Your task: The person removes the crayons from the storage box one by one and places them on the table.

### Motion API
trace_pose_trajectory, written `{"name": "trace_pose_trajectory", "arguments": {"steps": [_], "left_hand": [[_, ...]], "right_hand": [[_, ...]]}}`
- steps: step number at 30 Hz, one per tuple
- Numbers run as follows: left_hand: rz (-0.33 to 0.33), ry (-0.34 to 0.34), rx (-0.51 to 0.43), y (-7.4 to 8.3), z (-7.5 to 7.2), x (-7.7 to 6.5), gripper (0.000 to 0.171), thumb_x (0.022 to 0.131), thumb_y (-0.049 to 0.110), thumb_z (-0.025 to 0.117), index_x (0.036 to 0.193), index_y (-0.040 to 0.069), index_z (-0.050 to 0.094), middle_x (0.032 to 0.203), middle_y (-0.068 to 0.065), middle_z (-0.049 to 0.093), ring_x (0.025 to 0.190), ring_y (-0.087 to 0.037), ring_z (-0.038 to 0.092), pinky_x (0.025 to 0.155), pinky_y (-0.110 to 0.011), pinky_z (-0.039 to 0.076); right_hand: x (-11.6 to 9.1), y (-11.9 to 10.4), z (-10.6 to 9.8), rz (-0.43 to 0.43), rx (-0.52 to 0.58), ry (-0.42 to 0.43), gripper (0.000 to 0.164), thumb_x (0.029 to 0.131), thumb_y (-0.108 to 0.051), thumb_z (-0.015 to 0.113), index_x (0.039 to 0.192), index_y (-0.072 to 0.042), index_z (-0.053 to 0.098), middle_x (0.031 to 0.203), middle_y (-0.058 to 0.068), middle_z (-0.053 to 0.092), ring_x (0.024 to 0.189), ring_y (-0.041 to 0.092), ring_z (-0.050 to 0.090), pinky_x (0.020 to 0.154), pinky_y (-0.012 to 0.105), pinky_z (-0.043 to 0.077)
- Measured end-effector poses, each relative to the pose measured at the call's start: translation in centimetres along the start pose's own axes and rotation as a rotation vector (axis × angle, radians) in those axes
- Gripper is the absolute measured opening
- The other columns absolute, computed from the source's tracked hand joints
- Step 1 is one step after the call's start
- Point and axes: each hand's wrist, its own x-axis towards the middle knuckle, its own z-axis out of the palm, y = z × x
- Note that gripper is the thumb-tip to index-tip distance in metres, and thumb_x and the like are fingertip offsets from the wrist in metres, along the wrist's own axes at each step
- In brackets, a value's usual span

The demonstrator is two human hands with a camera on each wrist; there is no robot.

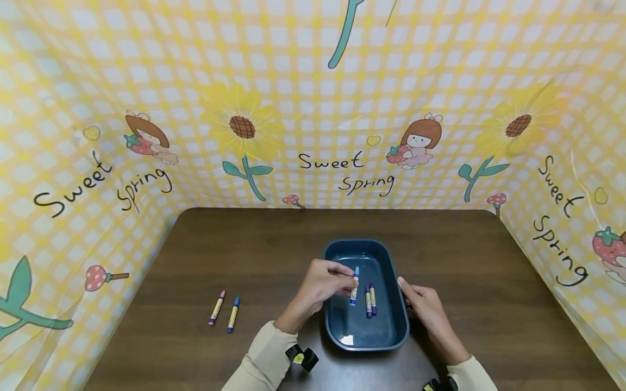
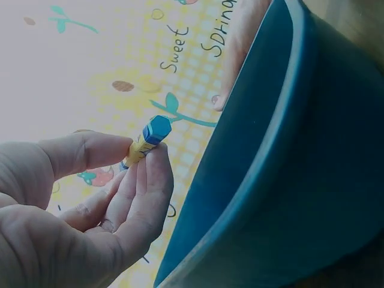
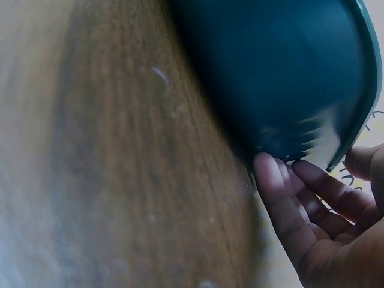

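Observation:
My left hand (image 1: 324,283) pinches a blue crayon (image 1: 354,285) with a pale wrapper between thumb and fingertips, above the left part of a dark blue tray (image 1: 400,320). In the left wrist view the blue end of that crayon (image 2: 157,129) points up past the fingertips. Two purple crayons (image 1: 369,301) lie side by side on the tray floor. My right hand (image 1: 430,312) grips the tray's right side. In the right wrist view its thumb is at the rim and its fingers (image 3: 273,174) lie against the outer wall.
On the brown table (image 1: 161,336), left of the tray, lie a pink crayon (image 1: 217,308) and another blue crayon (image 1: 233,315), apart from each other. A yellow checked cloth (image 1: 274,70) rises behind the table and along both sides.

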Motion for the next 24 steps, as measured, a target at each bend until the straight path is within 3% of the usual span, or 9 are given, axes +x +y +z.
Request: {"name": "trace_pose_trajectory", "arguments": {"steps": [8,17,24], "left_hand": [[-0.003,0.029,-0.01,0.5,-1.4,-0.1,0.019,0.081,0.001,0.08,0.096,-0.009,0.074,0.086,-0.018,0.077,0.068,-0.019,0.075,0.074,-0.042,0.064],[0.0,0.051,0.019,0.4,-3.0,-0.3,0.019,0.085,0.003,0.078,0.099,-0.008,0.074,0.089,-0.017,0.077,0.072,-0.019,0.075,0.074,-0.039,0.064],[-0.007,0.084,0.008,-0.1,-4.1,-0.7,0.02,0.083,0.001,0.078,0.099,-0.009,0.073,0.087,-0.017,0.076,0.069,-0.018,0.073,0.075,-0.042,0.064]], "right_hand": [[0.0,-0.5,0.0,0.006,-0.008,0.004,0.049,0.099,-0.044,0.064,0.07,-0.004,0.067,0.059,-0.003,0.053,0.054,0.012,0.058,0.054,0.028,0.055],[-0.3,-1.4,-0.2,-0.01,-0.072,-0.017,0.052,0.102,-0.041,0.061,0.096,0.009,0.074,0.067,0.002,0.067,0.06,0.013,0.064,0.057,0.03,0.059],[-0.3,-1.2,-0.2,-0.028,-0.128,-0.026,0.051,0.102,-0.041,0.06,0.094,0.007,0.075,0.068,0.003,0.068,0.062,0.015,0.065,0.06,0.029,0.06]]}}
